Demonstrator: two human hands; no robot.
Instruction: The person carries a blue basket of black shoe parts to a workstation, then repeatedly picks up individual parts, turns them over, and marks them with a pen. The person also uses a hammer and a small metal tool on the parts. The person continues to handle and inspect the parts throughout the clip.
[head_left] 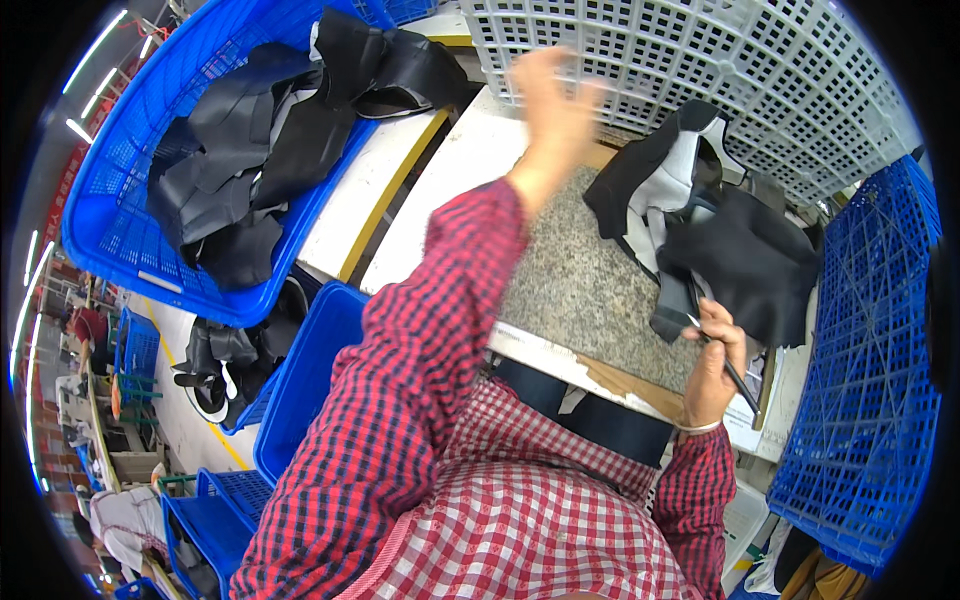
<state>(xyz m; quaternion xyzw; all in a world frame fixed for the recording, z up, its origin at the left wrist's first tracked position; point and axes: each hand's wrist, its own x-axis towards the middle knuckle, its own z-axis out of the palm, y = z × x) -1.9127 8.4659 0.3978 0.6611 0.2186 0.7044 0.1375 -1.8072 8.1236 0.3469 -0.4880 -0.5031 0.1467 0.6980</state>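
Observation:
My left hand (555, 110), blurred by motion, is raised at the far edge of the bench in front of a white plastic crate (700, 60). Its fingers look apart, with nothing visible between them. In my right hand (716, 365) is a slim black pen-like tool (742, 388) with a silvery tip, beside the near edge of some black leather pieces (745, 255). These pieces, some showing a pale grey lining (662, 180), lie in a loose heap on a speckled stone slab (570, 270). Whether the tip touches the leather I cannot tell.
A blue basket (110, 225) heaped with black leather pieces (235, 130) stands at the far left. Another blue crate (860, 370) rises along the right side. Below the left basket are a blue bin (310, 380) and more black pieces (225, 345).

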